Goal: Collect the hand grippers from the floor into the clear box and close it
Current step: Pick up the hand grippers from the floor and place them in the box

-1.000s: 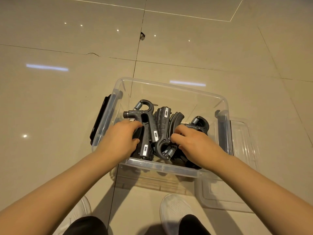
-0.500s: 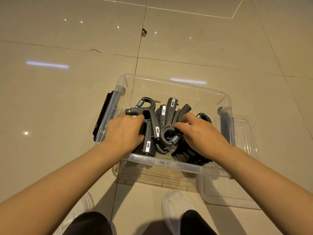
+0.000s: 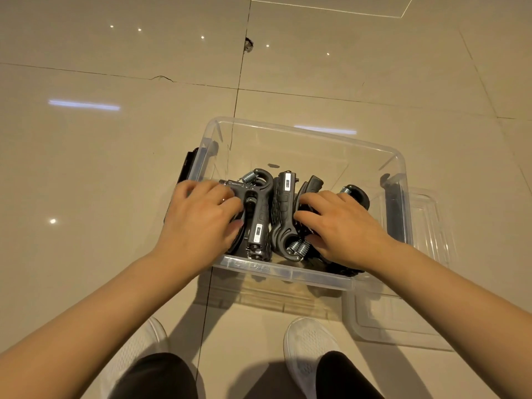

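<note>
Several black hand grippers with steel springs lie packed together in the clear box on the floor. My left hand rests on the leftmost hand gripper, its fingers spread over the top bar and slightly blurred. My right hand lies flat over the hand grippers on the right side, fingers extended on a handle, thumb by the springs. Neither hand plainly curls round anything. The box stands uncovered.
The clear lid lies on the tiled floor right of the box, partly under it. Black latches sit on the box's left side and right side. My white shoes stand just before the box.
My left hand has loosened from the left hand gripper and its fingers have spread out. My right hand has flattened over the pile. The grippers have settled lower in the box.
</note>
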`<state>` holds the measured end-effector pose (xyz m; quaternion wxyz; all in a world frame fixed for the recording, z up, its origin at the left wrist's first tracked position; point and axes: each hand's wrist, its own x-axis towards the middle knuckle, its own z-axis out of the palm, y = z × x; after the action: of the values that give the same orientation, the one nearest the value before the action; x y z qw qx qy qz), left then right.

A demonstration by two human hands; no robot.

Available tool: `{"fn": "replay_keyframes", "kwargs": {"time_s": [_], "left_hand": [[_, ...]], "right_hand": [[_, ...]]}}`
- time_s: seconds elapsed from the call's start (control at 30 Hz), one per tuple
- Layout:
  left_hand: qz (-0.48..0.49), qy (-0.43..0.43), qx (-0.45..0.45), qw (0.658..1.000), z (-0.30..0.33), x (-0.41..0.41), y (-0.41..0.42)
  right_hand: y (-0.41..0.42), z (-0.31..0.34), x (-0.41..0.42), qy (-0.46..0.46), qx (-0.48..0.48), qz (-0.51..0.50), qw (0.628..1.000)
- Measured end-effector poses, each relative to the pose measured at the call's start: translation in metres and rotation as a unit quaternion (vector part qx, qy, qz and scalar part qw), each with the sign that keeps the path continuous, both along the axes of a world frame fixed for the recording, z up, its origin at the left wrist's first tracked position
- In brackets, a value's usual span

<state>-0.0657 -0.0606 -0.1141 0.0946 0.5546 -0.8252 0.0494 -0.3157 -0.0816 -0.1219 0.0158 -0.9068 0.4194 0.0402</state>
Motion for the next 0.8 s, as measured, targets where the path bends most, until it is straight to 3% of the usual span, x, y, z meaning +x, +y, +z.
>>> {"fn": "replay_keyframes", "kwargs": {"time_s": [0.2, 0.27, 0.33, 0.4, 0.5, 0.6, 0.8], "left_hand": [[0.123, 0.165, 0.043, 0.978, -0.003, 0.008, 0.008], [0.137, 0.212, 0.051, 0.966, -0.002, 0.007, 0.007], [0.145, 0.246, 0.042, 0.957, -0.002, 0.008, 0.007], [0.146, 0.258, 0.033, 0.955, -0.002, 0.008, 0.008], [0.142, 0.264, 0.031, 0.954, -0.002, 0.008, 0.008], [0.139, 0.270, 0.038, 0.952, -0.002, 0.009, 0.007], [0.133, 0.277, 0.035, 0.951, -0.003, 0.011, 0.007]], "right_hand": [[-0.010, 0.012, 0.006, 0.106, -0.009, -0.037, 0.994], [-0.012, 0.019, 0.013, 0.090, 0.007, -0.048, 0.995], [-0.016, 0.028, 0.025, 0.011, 0.031, -0.043, 0.999], [-0.028, 0.034, 0.045, -0.039, 0.109, -0.047, 0.992], [-0.050, 0.030, 0.076, 0.073, 0.237, -0.025, 0.968], [-0.053, 0.017, 0.085, 0.163, 0.220, 0.014, 0.962], [-0.044, 0.020, 0.071, 0.103, 0.202, 0.052, 0.973]]}}
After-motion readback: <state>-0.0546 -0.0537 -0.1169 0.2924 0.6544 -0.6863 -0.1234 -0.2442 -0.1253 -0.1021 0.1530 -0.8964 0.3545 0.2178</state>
